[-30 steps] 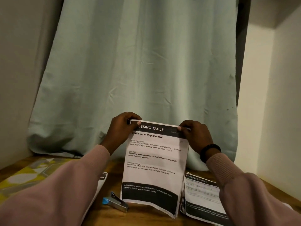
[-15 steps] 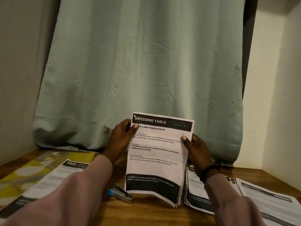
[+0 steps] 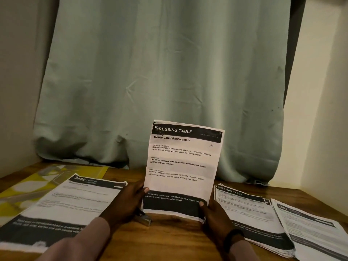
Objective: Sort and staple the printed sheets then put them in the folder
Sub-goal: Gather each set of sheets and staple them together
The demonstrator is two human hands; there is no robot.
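Sheets [image 3: 181, 166] stand upright in my grip, their bottom edge on or just above the table [image 3: 169, 240]; I can't tell if it touches. My left hand [image 3: 130, 200] pinches the lower left edge, thumb on the front, and my right hand [image 3: 212, 213] pinches the lower right corner the same way. A second ago I held this bundle by its top corners; since then both hands have slid down the sides to the bottom. I read that as squaring the pages so their edges line up before stapling.

Just under my left hand the stapler [image 3: 146, 220] pokes out, partly hidden, close enough to pick up. Left of it lies another stack [image 3: 75, 204], overlapping the yellow folder [image 3: 37, 183] at the far left. To my right are two more stacks [image 3: 250, 213], side by side. Nothing is in the folder yet as far as I can see, so stapling and filing remain.
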